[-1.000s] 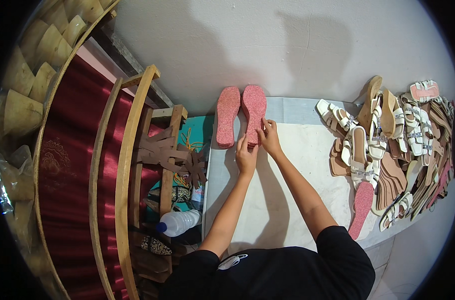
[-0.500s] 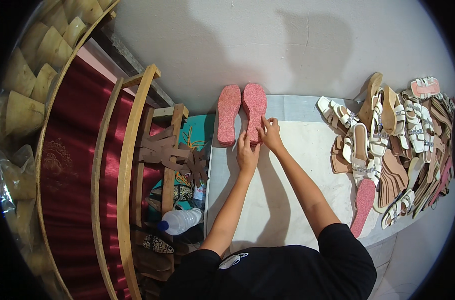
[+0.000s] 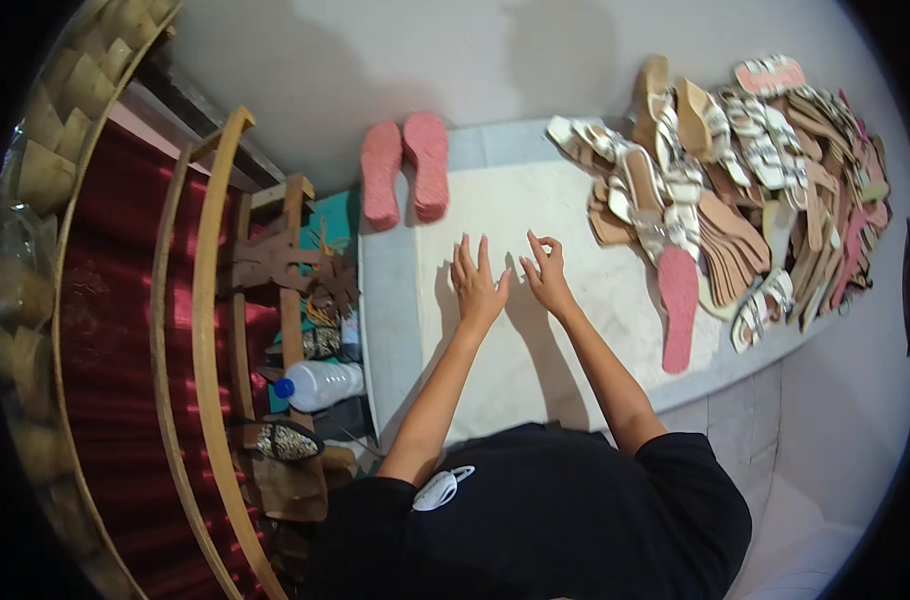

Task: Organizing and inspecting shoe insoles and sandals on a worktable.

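Two stacks of pink speckled shoe soles, a left stack (image 3: 381, 175) and a right stack (image 3: 427, 165), stand side by side at the table's far left, against the wall. My left hand (image 3: 478, 283) hovers over the pale sheet (image 3: 545, 340), nearer to me than the stacks, fingers spread and holding nothing. Beside it, my right hand (image 3: 548, 274) is also free, its fingers apart and bent. One more pink sole (image 3: 678, 310) lies to the right of my hands, next to the sandals.
White strapped sandals (image 3: 645, 185) and tan insoles (image 3: 730, 245) are heaped across the table's right side. On the left, a wooden rack (image 3: 211, 300) holds a clear bottle with a blue cap (image 3: 320, 385) and brown strap pieces (image 3: 275, 262). Behind the table rises a grey wall (image 3: 455, 60).
Both hands have let go of the right stack of pink soles and drawn back toward me. The whole view has shifted, so the table appears further left and higher.
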`<state>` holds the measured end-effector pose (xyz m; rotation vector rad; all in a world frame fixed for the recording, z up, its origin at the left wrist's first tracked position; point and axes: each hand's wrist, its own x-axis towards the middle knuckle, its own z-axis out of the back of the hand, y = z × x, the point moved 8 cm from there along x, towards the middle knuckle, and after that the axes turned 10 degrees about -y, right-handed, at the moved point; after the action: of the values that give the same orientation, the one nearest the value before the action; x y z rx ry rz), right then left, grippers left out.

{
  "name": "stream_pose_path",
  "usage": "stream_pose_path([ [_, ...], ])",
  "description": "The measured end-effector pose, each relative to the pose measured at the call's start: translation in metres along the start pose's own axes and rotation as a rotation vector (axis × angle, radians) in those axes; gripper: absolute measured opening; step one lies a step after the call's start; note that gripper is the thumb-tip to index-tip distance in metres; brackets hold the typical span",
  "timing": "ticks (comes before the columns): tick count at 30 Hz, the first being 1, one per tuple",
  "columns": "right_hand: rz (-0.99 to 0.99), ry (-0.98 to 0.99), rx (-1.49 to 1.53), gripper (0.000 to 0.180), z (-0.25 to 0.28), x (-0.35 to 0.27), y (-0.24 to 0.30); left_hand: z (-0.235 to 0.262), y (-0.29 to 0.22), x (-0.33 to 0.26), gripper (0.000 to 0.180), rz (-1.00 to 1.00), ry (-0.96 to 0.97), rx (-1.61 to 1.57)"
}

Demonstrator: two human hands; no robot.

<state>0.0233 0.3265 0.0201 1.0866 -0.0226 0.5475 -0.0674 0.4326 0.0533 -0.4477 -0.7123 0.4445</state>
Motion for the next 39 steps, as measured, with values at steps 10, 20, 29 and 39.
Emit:
stream_pose_path([
  [10, -0.167, -0.230, -0.145, 0.039, 0.153, -0.130, -0.076, -0.061, -0.153, -0.104, 0.060, -0.210, 0.346, -0.109],
  [20, -0.183, -0.599, -0.320, 0.031, 0.292, -0.159, -0.114, -0.162, -0.247, -0.163, 0.064, -0.083, 0.495, -0.562],
  [29, -0.376, -0.337, 0.364, 0.031, 0.287, -0.150, -0.161, -0.188, -0.235, -0.165, 0.029, 0.722, 0.663, -1.022],
  [39, 0.395, -0.110, -0.247, 0.044, 0.251, -0.151, -0.006, -0.087, -0.172, -0.124, 0.016, 0.872, 0.294, -1.220],
])
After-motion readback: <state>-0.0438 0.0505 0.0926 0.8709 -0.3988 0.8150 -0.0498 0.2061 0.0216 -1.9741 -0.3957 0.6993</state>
